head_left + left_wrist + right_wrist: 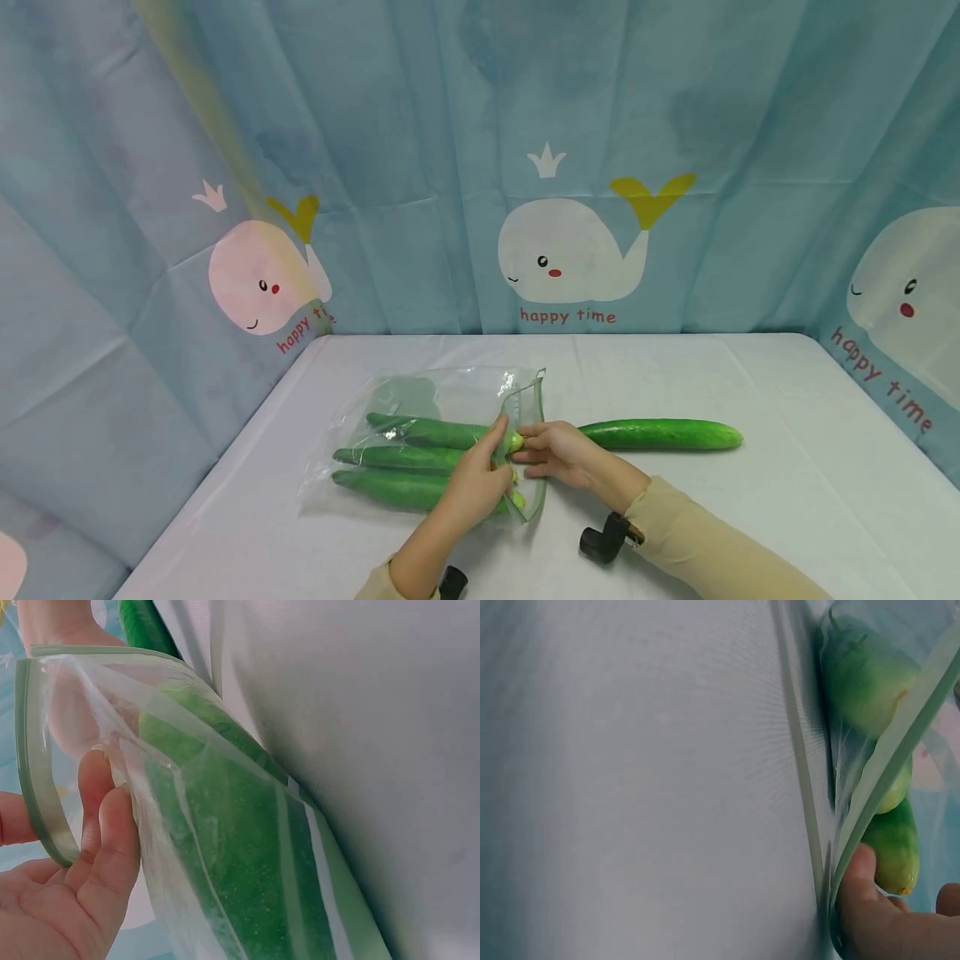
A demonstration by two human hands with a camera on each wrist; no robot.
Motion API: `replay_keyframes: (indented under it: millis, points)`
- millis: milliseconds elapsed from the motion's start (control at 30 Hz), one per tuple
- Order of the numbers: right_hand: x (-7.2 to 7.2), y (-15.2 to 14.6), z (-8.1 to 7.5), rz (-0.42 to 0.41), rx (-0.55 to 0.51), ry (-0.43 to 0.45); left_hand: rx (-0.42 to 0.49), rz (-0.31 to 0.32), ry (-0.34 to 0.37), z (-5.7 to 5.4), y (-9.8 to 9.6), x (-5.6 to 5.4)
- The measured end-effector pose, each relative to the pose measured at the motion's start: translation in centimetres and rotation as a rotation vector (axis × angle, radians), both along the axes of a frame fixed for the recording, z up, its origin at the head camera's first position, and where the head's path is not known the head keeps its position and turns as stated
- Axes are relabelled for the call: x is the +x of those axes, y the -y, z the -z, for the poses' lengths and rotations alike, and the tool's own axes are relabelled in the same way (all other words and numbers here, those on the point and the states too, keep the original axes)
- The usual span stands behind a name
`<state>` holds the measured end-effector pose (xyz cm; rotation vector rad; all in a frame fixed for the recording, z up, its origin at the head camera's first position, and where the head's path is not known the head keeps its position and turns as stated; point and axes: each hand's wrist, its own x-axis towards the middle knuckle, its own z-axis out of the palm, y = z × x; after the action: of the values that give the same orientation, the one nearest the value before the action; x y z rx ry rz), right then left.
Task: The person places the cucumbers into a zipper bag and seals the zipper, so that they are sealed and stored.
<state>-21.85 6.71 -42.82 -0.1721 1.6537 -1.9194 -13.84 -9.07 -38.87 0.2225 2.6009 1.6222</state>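
Observation:
Three green cucumbers lie side by side in a clear zip bag [465,379], their paler ends toward its mouth on the right. My left hand [474,483] grips the bag near its mouth; in the left wrist view its fingers [118,832] curl at the green-edged opening. At the mouth, my right hand [562,454] has its fingers loosely extended by the end of the topmost cucumber [442,432]. In the right wrist view, a fingertip [862,862] sits inside the green rim [889,769], beside the nearest cucumber end [895,847].
Another cucumber [667,434] lies on the white tablecloth [810,500], just right of the bag and partly behind my right hand. Blue curtains [420,267] with whale prints stand along the table's back and sides. A black wrist device [603,537] hangs below my right sleeve.

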Motion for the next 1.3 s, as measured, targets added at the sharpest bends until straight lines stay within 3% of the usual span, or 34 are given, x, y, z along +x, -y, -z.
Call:
replay_keyframes:
  millis: [267,633,1133,1300]
  points:
    - [0.3,-1.1,0.0,0.018,0.009,-0.007,-0.016,-0.003,-0.012,0.2,0.0,-0.1]
    - [0.5,-4.9,-2.1,0.017,0.018,-0.032,-0.016,-0.009,-0.049,0.1,-0.1,0.1]
    - [0.7,-10.9,-3.9,0.018,0.054,-0.125,-0.015,-0.01,-0.01,0.2,0.0,-0.1]
    - [0.6,-12.9,-4.0,0.025,0.134,-0.221,-0.005,0.0,-0.02,0.3,0.0,-0.1]
